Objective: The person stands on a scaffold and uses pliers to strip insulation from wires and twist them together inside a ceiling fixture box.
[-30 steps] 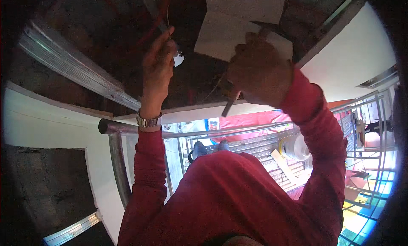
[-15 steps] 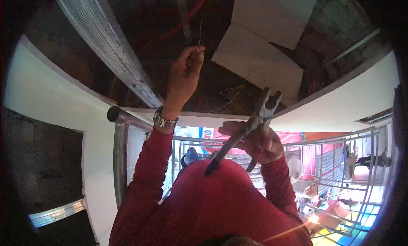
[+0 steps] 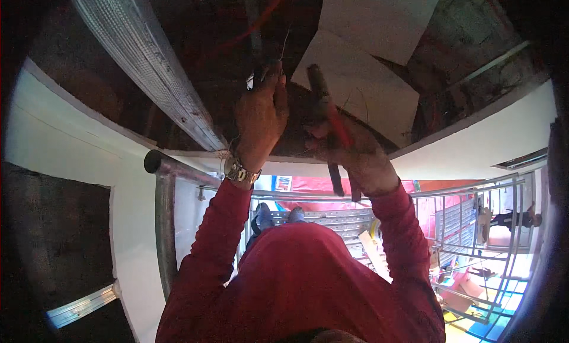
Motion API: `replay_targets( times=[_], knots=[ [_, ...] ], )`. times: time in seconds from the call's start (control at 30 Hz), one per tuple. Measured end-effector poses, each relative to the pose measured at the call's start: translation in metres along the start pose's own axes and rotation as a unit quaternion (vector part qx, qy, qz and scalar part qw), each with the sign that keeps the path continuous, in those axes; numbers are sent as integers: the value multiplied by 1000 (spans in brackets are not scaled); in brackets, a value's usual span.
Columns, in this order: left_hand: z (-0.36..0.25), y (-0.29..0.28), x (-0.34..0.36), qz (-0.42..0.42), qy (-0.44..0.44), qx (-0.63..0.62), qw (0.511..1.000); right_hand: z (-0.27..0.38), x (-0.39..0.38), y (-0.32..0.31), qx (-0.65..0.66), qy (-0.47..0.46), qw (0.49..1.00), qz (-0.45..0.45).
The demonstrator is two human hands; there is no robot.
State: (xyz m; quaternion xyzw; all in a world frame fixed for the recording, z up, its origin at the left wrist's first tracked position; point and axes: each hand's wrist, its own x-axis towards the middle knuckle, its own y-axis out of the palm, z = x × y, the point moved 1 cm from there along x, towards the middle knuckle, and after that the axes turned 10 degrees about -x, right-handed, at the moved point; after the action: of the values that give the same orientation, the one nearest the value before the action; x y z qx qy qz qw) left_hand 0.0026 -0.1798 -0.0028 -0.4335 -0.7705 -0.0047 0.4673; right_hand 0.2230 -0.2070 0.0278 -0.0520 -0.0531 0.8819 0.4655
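We see a picture of strong contrast: the upper part, up in the ceiling void, is dim and brownish, while daylight floods in from below right, where the floor and scaffolding (image 3: 474,236) wash out to a pale glare. The white wall band (image 3: 71,141) catches bright, even light. Both hands sit in shadow, the left hand (image 3: 261,115) and right hand (image 3: 355,153) dark and slightly soft with motion blur, and the pliers (image 3: 332,130) smeared. The metal channel (image 3: 148,70) glints. Straight edges bow heavily toward the rim, and the corners fall off to black vignette
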Motion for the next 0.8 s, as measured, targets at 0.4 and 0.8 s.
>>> replay_targets(
  times=[0.4,0.8],
  knots=[
    [-3,-14,1,20,-93,-41,995,39,39,19,-244,-4,970,-21],
    [9,-7,-6,7,-293,-558,776,11,118,15,-101,-192,958,-185]
  ],
)
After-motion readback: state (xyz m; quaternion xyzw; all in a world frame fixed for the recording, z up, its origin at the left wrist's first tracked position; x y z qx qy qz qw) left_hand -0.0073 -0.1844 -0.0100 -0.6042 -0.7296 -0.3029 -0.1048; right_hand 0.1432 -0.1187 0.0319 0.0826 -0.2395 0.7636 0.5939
